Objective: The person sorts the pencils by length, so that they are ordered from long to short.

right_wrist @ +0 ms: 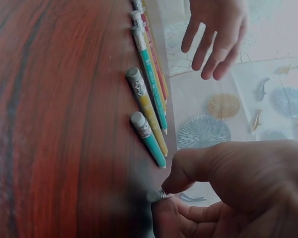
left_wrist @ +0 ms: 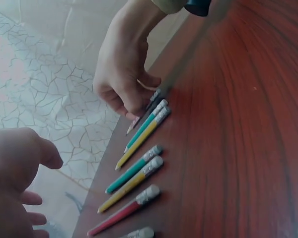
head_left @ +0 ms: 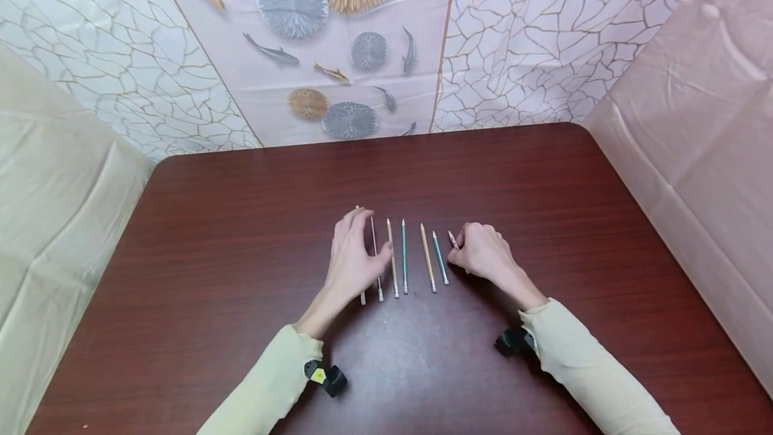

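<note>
Several pencils lie side by side in a row, erasers toward me. At the right end, my right hand (head_left: 483, 250) pinches a short pinkish pencil (head_left: 451, 239) between thumb and fingers; its eraser end (right_wrist: 155, 195) shows in the right wrist view. Left of it lie a short green pencil (head_left: 440, 258), a yellow pencil (head_left: 428, 258), a longer green pencil (head_left: 404, 257) and another yellow pencil (head_left: 393, 267). My left hand (head_left: 352, 257), fingers spread and loosely bent, is over the left end, partly covering a red pencil (head_left: 380, 289) and the leftmost pencil (head_left: 363, 299).
The pencils lie on a dark reddish-brown wooden table (head_left: 241, 220). A patterned sheet (head_left: 386, 106) hangs behind its far edge, with pale cloth (head_left: 682, 133) along the right side and more at the left. A black wrist camera (head_left: 513, 341) sits below my right sleeve.
</note>
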Tool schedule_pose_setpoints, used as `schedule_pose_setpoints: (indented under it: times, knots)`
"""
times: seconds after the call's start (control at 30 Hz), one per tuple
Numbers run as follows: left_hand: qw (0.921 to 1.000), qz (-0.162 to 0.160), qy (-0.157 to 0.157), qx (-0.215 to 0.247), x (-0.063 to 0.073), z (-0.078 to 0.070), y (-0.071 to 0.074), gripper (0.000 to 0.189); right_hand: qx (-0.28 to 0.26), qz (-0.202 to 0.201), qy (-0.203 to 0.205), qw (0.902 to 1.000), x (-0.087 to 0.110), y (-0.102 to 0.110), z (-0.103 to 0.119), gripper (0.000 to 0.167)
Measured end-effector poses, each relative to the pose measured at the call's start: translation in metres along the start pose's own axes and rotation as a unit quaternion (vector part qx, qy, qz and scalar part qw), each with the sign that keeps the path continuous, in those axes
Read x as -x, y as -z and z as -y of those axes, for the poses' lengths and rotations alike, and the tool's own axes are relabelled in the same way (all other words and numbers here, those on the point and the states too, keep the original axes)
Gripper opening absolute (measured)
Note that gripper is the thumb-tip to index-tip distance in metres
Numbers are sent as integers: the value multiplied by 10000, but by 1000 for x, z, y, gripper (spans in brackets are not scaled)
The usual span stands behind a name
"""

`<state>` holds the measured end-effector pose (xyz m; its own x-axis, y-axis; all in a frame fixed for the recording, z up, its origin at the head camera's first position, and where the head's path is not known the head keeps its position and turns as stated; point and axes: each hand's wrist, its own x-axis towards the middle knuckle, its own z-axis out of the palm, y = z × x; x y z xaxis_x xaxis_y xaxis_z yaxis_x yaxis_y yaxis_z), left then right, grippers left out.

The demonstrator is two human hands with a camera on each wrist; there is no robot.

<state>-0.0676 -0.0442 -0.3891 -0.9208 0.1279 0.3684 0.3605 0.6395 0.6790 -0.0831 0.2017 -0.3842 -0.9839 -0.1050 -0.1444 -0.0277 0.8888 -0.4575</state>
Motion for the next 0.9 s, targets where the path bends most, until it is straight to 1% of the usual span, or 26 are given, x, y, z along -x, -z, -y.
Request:
schedule_pose_setpoints:
  times: [0.1,0.2,0.3,0.37,0.5,0.57,0.7,0.9]
  knots:
    - [9996,145,-43,-230,3,3,4,67,-147,34,48,9999,1,1,0,7]
    - [9971,364,-3,-662,6,6,9,80,-212,52,33,9998,2,2,1,6]
    - [9908,590,52,-1215,10,8,12,96,-219,39,6,9998,3,1,2,6]
    - [9859,706,34,-1517,13,10,15,104,-216,37,6,9998,3,1,2,7]
    - [9775,810,-174,-1938,19,16,19,112,-218,-3,75,9997,3,-1,1,9]
    - [9745,836,-334,-2057,21,19,20,112,-221,-32,97,9997,3,-2,1,10]
    - [9723,858,-546,-2104,23,24,23,109,-214,-86,111,9997,4,-2,1,10]
    - [9749,880,-533,-1973,26,28,24,108,-175,-134,102,9997,5,-2,1,10]
